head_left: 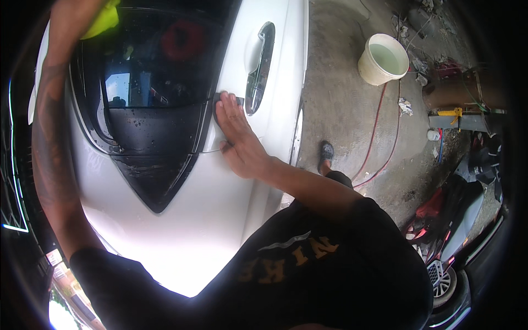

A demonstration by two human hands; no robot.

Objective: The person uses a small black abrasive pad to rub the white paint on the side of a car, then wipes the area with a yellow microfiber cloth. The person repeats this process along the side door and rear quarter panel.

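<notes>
My left arm (55, 126) reaches up along the car's far side, and its hand is cut off by the top edge. Beside that wrist hangs a bright yellow-green cloth-like thing (103, 23) over the dark window glass (159, 55). My right hand (239, 137) lies flat on the white car door (225, 159), fingers stretched out, between the window edge and the shiny door handle (260, 71). A thin dark grey piece (240, 101) shows at the fingertips; most of it is hidden under them. Water drops and smears mark the dark trim below the glass.
A white bucket (384, 59) of cloudy liquid stands on the wet concrete floor (335, 104). A red hose (379, 118) runs past it near my shoe (326, 154). Scraps and car parts lie at the right, by a wheel (441, 283).
</notes>
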